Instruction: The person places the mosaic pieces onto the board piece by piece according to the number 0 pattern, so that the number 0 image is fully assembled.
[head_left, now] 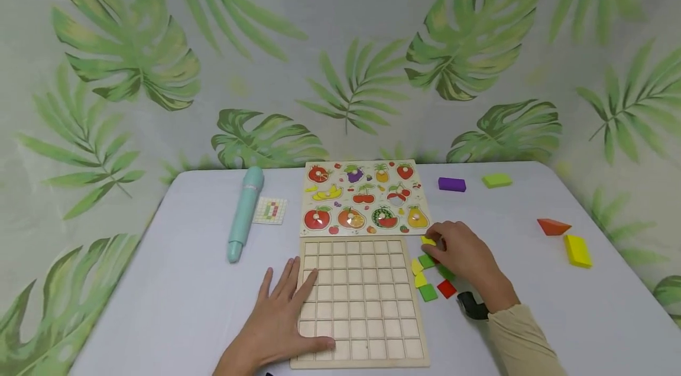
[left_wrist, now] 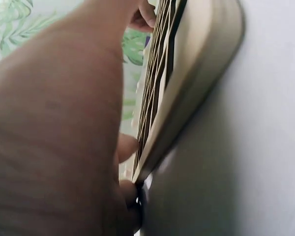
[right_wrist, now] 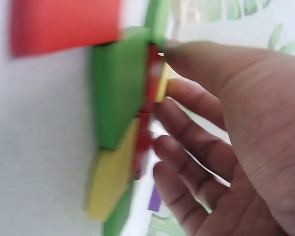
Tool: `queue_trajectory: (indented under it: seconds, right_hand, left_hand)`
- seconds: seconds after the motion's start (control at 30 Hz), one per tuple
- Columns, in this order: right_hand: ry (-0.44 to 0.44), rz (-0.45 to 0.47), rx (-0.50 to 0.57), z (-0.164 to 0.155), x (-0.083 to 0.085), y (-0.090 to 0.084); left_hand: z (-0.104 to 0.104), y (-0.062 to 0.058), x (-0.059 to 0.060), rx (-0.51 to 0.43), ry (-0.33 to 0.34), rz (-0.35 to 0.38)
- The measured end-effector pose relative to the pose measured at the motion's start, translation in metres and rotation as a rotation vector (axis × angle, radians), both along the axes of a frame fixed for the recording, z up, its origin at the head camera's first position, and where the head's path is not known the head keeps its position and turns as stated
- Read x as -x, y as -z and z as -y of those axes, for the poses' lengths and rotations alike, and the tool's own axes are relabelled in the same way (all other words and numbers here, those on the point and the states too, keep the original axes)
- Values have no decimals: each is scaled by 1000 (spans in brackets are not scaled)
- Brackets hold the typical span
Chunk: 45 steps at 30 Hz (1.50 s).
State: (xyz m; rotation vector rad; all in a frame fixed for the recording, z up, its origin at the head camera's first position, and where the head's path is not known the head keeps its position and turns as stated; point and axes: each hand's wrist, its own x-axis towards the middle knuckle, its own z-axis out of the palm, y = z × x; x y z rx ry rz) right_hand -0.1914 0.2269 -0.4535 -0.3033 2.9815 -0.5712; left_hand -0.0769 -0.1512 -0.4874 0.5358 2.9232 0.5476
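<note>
My left hand lies spread over the left edge of a wooden grid board, its thumb and fingers reaching onto the squares. To the right of the board, my right hand is over a loose pile of coloured tiles. Its thumb and index finger pinch a yellow tile at the pile's far end. Around it lie green tiles, more yellow tiles and a red tile. In the right wrist view, a green tile and a red tile stand close to the thumb.
A fruit puzzle board adjoins the grid's far edge. On the left are a mint-green microphone-shaped stick and a small pattern card. Purple, lime, orange and yellow blocks lie at the right.
</note>
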Motion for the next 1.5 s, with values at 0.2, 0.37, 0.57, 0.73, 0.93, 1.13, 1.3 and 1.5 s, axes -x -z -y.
queue_trajectory:
  seconds: [0.2, 0.37, 0.57, 0.73, 0.93, 1.13, 1.3, 1.5]
  right_hand:
    - [-28, -35, 40, -5, -2, 2]
    - [-68, -40, 76, -6, -2, 3]
    - [-55, -83, 41, -6, -3, 4]
    - [-39, -64, 31, -4, -4, 3]
    - [-67, -40, 43, -2, -4, 4]
    - [-82, -72, 59, -5, -5, 6]
    - [-83, -79, 86, -2, -6, 6]
    - [-111, -37, 85, -5, -9, 1]
  left_hand:
    - [10, -3, 5, -58, 24, 37]
    - [18, -1, 7, -66, 45, 17]
    - [16, -1, 6, -75, 65, 9]
    - [12, 0, 5, -42, 57, -9]
    - [9, 1, 4, -48, 53, -7]
    - [6, 2, 4, -41, 52, -9]
    - [5, 2, 4, -42, 46, -13]
    - [5, 3, 3, -41, 49, -18]
